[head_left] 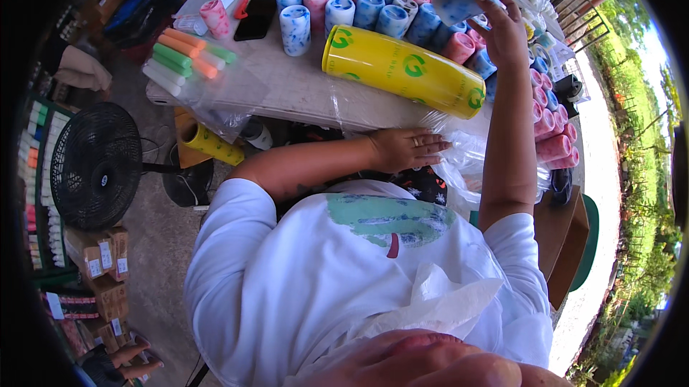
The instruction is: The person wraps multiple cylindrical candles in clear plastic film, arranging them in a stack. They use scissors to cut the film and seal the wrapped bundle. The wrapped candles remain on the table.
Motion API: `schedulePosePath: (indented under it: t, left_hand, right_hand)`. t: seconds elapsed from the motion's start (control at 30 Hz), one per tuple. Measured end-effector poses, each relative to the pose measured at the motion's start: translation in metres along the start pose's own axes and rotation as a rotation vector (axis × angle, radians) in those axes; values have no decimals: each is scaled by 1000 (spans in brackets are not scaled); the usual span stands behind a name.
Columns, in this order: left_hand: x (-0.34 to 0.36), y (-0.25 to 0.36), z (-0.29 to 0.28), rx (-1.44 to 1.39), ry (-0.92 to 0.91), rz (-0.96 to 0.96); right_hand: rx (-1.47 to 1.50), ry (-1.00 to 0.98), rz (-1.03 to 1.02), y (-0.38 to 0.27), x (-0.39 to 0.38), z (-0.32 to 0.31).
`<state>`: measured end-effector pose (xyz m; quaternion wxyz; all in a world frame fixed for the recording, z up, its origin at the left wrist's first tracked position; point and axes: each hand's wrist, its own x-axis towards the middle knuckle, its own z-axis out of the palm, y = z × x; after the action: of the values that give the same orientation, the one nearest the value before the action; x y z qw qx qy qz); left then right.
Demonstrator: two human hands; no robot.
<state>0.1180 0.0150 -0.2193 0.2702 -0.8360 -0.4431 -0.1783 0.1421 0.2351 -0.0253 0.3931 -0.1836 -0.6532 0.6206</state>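
Observation:
My right hand (502,32) is raised over the far right of the table, its fingers closed around a blue-and-white marbled pillar candle (461,2), held tilted. Near the table's front edge, my left hand (413,149) wears a ring and lies with fingers stretched to the right. Its fingertips touch loose clear plastic film (466,161). Just beyond that hand, a large yellow roll of cling wrap (405,70) lies slantwise on the table. Behind the roll stand several rows of marbled candles (369,8), blue-and-white or pink-and-white.
Orange, green and white stick candles (185,57) lie in clear plastic at the table's left. Phones (255,25) and a red tool (244,5) rest beside them. Pink candles (552,125) line the right edge. A black fan (97,164) and cardboard boxes (108,294) stand on the left.

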Motion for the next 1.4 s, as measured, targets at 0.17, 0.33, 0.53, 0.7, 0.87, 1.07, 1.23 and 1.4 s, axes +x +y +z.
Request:
schedulePosePath:
  t: [0.17,0.33,0.53,0.7,0.87,1.07,1.23,1.4]
  left_hand:
    - [-2,1,4,-11,38,18]
    - [2,-6,1,-259,28,-160]
    - [7,-5,-12,-650,45,-399]
    - [9,-8,-16,-616,-163,-360]
    - [4,-7,-13,-563,-136,-318]
    - [5,-8,-22,-630,-146,-389]
    - [0,-7,-14,-677,-181,-398]
    - [-8,-10,-1,-70,-71,31]
  right_hand:
    - [628,-559,141,-41,-55,4]
    - [-818,-706,-435,-2,-144,55]
    - [-1173,-541,-804,43,-151,56]
    - [-1291,-497,-876,69,-152,51]
    - [-1312,-496,-883,73,-152,48]
    - [-1347,-506,-861,70,-159,42]
    - [-1307,-487,-819,56,-163,37]
    - [-1290,-123,-631,22,-94,11]
